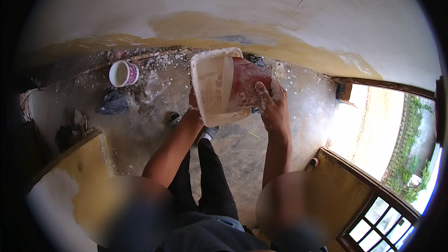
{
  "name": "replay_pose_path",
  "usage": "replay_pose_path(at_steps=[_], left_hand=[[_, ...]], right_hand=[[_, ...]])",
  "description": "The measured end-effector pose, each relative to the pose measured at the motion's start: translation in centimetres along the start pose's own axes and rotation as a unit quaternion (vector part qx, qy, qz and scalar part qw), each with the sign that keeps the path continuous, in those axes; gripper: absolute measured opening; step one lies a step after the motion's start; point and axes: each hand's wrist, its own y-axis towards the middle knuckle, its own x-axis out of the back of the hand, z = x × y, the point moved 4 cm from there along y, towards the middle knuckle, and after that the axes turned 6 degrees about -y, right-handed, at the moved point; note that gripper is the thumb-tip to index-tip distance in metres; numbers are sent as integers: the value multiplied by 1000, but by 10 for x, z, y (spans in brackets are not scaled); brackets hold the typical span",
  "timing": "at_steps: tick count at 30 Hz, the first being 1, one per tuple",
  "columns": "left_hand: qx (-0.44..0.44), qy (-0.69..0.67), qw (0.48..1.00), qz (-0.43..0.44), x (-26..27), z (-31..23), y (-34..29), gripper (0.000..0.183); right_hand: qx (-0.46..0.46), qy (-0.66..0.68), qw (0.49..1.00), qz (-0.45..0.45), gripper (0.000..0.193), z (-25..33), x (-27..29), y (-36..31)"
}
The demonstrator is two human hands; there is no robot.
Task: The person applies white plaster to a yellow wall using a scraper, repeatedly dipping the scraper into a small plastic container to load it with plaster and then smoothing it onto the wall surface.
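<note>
My left hand (193, 101) is mostly hidden behind a rectangular white tub (201, 95), which it supports from the near left side. Cream-coloured wet paste lies inside the tub, and its rim is crusted with the same stuff. In my right hand (272, 99) is a broad, flat red spreader (249, 84) with a pale strip along its left edge. That edge dips into the tub over the paste. White smears coat the spreader and the fingers gripping its right end.
A wall (224, 23), partly white and partly yellow, stands close ahead. At the left, a white bucket (124, 73) and a dark plastic bag (113, 103) lie on the white-spattered floor (156, 93). A doorway (366, 126) opens at the right, above a paned window (380, 219).
</note>
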Motion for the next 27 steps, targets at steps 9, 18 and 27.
replay_pose_path(at_steps=[9,18,27], left_hand=[[-43,125,988,77,-45,18,25,53],[-61,179,981,47,-69,18,7,56],[-135,286,947,-57,-34,1,-58,61]], right_hand=[[-67,280,956,-58,20,-38,60,20],[-14,478,860,-175,6,-133,133,141],[32,467,819,-332,20,-118,170,235]])
